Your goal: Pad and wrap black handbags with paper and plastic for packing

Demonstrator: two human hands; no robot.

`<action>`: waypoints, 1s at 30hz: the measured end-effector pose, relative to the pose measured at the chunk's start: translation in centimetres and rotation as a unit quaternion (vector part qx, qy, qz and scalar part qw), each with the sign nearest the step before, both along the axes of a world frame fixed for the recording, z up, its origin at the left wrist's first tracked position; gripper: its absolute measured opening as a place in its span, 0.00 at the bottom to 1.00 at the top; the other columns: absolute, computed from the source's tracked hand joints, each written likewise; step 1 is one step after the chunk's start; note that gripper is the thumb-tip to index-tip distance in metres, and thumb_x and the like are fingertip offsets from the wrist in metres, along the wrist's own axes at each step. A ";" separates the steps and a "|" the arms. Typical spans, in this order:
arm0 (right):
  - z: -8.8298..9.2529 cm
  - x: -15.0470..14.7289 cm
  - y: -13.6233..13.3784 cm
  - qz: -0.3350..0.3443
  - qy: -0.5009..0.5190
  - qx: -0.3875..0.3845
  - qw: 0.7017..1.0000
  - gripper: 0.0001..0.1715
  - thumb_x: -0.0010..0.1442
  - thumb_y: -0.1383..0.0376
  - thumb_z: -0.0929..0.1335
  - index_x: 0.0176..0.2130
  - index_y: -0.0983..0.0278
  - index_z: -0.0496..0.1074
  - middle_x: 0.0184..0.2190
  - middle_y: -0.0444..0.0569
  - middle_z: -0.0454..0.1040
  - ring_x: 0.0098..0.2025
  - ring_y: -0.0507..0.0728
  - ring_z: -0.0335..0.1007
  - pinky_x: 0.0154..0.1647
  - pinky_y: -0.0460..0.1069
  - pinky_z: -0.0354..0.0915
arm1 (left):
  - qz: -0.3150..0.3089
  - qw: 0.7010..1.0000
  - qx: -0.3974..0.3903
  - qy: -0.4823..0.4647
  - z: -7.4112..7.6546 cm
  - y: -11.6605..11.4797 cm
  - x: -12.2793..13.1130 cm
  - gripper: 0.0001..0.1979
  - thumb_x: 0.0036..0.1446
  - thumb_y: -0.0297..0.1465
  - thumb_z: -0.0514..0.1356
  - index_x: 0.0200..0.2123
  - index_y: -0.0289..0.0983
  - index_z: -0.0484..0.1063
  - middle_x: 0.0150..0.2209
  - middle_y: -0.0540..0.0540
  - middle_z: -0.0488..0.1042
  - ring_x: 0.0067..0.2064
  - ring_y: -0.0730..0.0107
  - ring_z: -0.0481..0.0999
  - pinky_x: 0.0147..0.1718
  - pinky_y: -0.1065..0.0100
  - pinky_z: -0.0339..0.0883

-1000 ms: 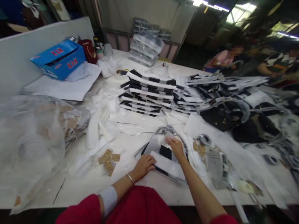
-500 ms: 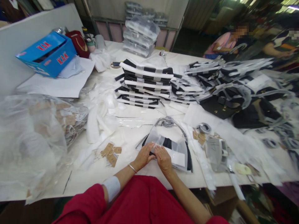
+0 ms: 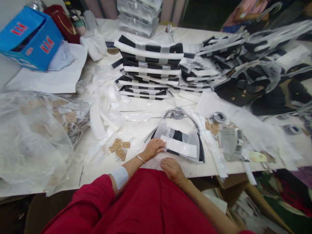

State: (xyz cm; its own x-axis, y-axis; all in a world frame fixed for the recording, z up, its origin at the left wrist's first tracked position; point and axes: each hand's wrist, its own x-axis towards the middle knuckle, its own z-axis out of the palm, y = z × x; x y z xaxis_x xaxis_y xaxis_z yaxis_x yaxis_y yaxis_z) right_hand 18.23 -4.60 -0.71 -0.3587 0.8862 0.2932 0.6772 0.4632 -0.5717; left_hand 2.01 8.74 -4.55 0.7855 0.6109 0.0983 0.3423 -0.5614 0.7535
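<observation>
A black handbag (image 3: 177, 134) lies flat on the table before me, with a clear plastic wrap over it and its wrapped handle pointing away. A blank white label strip (image 3: 180, 147) lies along its near part. My left hand (image 3: 153, 148) is closed at the bag's near left corner, its fingers over the edge of the wrap. Lower and to the right, my right hand (image 3: 172, 169) rests by the table edge, apart from the bag. Its fingers are loosely bent and somewhat spread, with nothing seen in them.
Several brown tags (image 3: 120, 148) lie left of the bag. A grey tape dispenser (image 3: 230, 143) and a tape roll (image 3: 218, 117) are on the right. Behind rises a stack of wrapped black bags (image 3: 149, 70). A blue box (image 3: 31, 39) stands far left, above a large plastic bag (image 3: 34, 139).
My right hand has come off the bag and moved down toward the table edge. My left hand remains at its near left corner. The view has tipped downward.
</observation>
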 end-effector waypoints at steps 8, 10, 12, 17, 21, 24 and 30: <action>-3.5 -3.2 1.4 0.062 -0.158 -0.014 0.985 0.18 0.64 0.72 0.64 0.53 0.68 0.71 0.51 0.60 0.74 0.56 0.62 0.65 0.58 0.59 0.64 | -0.056 0.998 0.008 0.022 0.3 1.1 -0.6 0.11 0.63 0.34 0.60 0.48 0.41 0.75 0.54 0.47 0.76 0.56 0.61 0.70 0.55 0.58 0.64; -3.5 -3.3 2.1 0.070 -0.154 -0.011 0.986 0.16 0.65 0.72 0.64 0.51 0.69 0.72 0.47 0.58 0.75 0.52 0.61 0.67 0.55 0.57 0.65 | -0.054 0.998 0.006 0.023 0.4 1.1 -0.6 0.11 0.64 0.34 0.59 0.48 0.41 0.75 0.54 0.47 0.76 0.56 0.61 0.70 0.55 0.57 0.65; -3.3 -3.2 2.7 0.064 -0.140 -0.001 0.988 0.15 0.65 0.72 0.63 0.50 0.69 0.73 0.44 0.57 0.76 0.49 0.61 0.67 0.52 0.55 0.65 | -0.050 0.999 0.006 0.018 0.5 1.0 -0.6 0.11 0.65 0.33 0.58 0.49 0.41 0.74 0.54 0.46 0.76 0.57 0.61 0.70 0.55 0.57 0.65; -3.0 -2.8 2.6 0.012 -0.112 -0.009 0.994 0.15 0.66 0.70 0.61 0.43 0.64 0.75 0.36 0.53 0.76 0.43 0.59 0.67 0.44 0.53 0.64 | -0.038 0.999 0.005 0.008 0.7 0.7 -0.6 0.11 0.65 0.33 0.58 0.49 0.40 0.74 0.54 0.46 0.76 0.57 0.61 0.70 0.55 0.55 0.65; -2.8 -2.1 1.6 -0.087 -0.065 -0.048 0.993 0.18 0.66 0.72 0.58 0.44 0.64 0.75 0.37 0.52 0.76 0.41 0.57 0.68 0.45 0.51 0.65 | -0.035 0.999 -0.003 0.000 0.5 0.7 -0.6 0.11 0.65 0.34 0.58 0.49 0.40 0.74 0.52 0.45 0.76 0.56 0.61 0.70 0.55 0.56 0.65; -2.7 -1.5 0.8 -0.038 -0.074 -0.047 0.995 0.19 0.64 0.74 0.58 0.48 0.65 0.73 0.44 0.54 0.76 0.47 0.58 0.68 0.50 0.52 0.66 | -0.038 0.999 -0.023 -0.003 0.1 0.9 -0.4 0.11 0.65 0.35 0.58 0.49 0.40 0.74 0.52 0.45 0.76 0.56 0.61 0.70 0.55 0.55 0.65; -3.8 -4.0 -0.3 -0.019 -0.155 0.002 0.988 0.17 0.52 0.73 0.68 0.43 0.61 0.76 0.37 0.53 0.78 0.38 0.61 0.73 0.36 0.55 0.72 | -0.011 0.996 -0.075 0.038 2.8 -0.1 -0.2 0.11 0.65 0.37 0.57 0.44 0.40 0.76 0.51 0.43 0.77 0.54 0.58 0.72 0.55 0.52 0.65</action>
